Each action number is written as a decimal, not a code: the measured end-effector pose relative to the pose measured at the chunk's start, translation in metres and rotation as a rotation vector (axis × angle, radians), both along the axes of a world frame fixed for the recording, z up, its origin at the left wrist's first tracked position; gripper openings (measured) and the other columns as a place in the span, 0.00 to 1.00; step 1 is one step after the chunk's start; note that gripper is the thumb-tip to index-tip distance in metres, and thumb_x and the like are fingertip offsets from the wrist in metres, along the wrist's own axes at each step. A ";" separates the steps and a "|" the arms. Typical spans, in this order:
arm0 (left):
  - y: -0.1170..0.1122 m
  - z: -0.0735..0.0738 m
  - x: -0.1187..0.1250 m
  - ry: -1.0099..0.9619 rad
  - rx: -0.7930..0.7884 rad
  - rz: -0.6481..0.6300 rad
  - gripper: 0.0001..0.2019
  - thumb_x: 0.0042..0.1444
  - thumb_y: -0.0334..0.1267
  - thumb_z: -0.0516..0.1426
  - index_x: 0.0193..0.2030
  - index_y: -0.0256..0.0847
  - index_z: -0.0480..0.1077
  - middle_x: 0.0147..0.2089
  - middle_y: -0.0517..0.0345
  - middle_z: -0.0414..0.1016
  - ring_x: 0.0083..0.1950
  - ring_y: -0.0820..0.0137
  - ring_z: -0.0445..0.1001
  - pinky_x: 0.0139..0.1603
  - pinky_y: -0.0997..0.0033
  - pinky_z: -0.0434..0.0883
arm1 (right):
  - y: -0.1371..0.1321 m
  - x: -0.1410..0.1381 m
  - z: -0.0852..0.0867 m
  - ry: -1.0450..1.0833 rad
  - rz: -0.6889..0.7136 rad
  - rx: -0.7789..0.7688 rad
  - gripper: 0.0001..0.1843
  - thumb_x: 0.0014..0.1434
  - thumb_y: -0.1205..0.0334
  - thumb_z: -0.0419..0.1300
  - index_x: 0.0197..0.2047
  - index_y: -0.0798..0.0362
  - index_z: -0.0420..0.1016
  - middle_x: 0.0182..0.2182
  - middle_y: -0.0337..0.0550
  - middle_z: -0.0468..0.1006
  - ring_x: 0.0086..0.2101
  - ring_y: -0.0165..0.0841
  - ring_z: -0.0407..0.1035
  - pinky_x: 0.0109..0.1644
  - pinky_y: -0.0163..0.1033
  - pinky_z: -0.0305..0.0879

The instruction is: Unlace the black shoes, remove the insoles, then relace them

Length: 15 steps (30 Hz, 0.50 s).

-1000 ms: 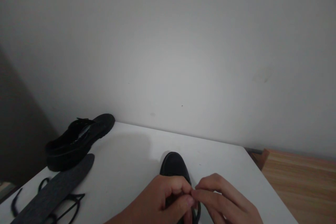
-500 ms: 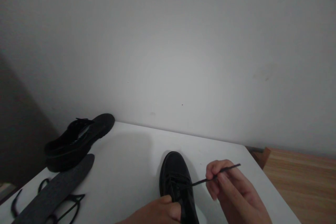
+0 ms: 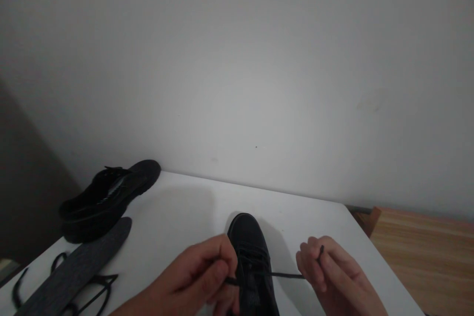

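Observation:
A black shoe point(image 3: 249, 234) lies toe away from me on the white table, its lower part cut off by the frame's bottom edge. Across its eyelets runs a dark shoelace point(image 3: 285, 275). My right hand point(image 3: 338, 274), to the right of the shoe, is closed around one end of the lace, and the tip sticks up above the thumb. My left hand point(image 3: 200, 274) is pinched on the lace at the shoe's left side, covering part of the upper. Between the right hand and the shoe the lace looks straight.
At the left another black shoe point(image 3: 92, 219) rests against the wall. A grey insole point(image 3: 85, 261) lies in front of it, with a loose black lace point(image 3: 98, 294) around and under it. Beyond the table's right edge is a wooden surface point(image 3: 425, 256).
My left hand has moved up from the shoe's opening and now pinches the lace on the left. The right hand has shifted slightly right and lower, with less of the lace end protruding.

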<state>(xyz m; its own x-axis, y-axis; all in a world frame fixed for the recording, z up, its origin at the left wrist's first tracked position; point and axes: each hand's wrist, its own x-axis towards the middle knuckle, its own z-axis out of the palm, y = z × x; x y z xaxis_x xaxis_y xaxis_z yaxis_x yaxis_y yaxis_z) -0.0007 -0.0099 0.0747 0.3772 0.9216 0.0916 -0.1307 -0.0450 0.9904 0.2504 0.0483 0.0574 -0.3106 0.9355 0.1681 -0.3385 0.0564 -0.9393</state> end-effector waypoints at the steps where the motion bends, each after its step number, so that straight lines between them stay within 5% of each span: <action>1: 0.000 -0.004 -0.004 -0.050 -0.015 0.044 0.21 0.63 0.58 0.51 0.34 0.40 0.64 0.25 0.64 0.60 0.26 0.75 0.60 0.29 0.75 0.62 | 0.001 0.003 -0.004 -0.052 -0.022 0.026 0.13 0.58 0.50 0.63 0.32 0.50 0.77 0.21 0.39 0.64 0.24 0.29 0.59 0.28 0.34 0.61; 5: 0.003 -0.012 -0.020 -0.008 0.007 0.226 0.19 0.62 0.55 0.54 0.31 0.39 0.65 0.24 0.66 0.57 0.24 0.77 0.55 0.26 0.76 0.57 | 0.004 0.016 -0.015 -0.281 -0.055 0.227 0.09 0.60 0.54 0.63 0.33 0.48 0.80 0.24 0.42 0.71 0.27 0.31 0.66 0.29 0.33 0.65; 8: 0.004 -0.009 -0.022 0.285 0.078 0.333 0.15 0.64 0.48 0.54 0.30 0.40 0.67 0.24 0.66 0.59 0.26 0.75 0.58 0.27 0.77 0.58 | 0.004 0.016 -0.014 -0.425 -0.088 0.417 0.06 0.61 0.59 0.62 0.35 0.47 0.80 0.25 0.42 0.75 0.28 0.32 0.70 0.32 0.33 0.69; 11: 0.004 -0.008 -0.018 0.530 0.261 0.286 0.11 0.64 0.38 0.52 0.32 0.42 0.70 0.29 0.62 0.70 0.31 0.73 0.67 0.33 0.77 0.65 | 0.004 0.009 -0.010 -0.529 -0.029 0.606 0.07 0.62 0.64 0.61 0.40 0.46 0.80 0.28 0.42 0.77 0.30 0.33 0.73 0.34 0.33 0.71; 15: 0.004 -0.018 -0.015 0.610 0.437 0.199 0.10 0.65 0.32 0.50 0.41 0.45 0.73 0.38 0.59 0.75 0.39 0.71 0.74 0.41 0.77 0.69 | 0.004 0.003 -0.011 -0.679 0.142 0.761 0.14 0.63 0.72 0.57 0.47 0.48 0.77 0.34 0.46 0.78 0.34 0.32 0.75 0.37 0.32 0.72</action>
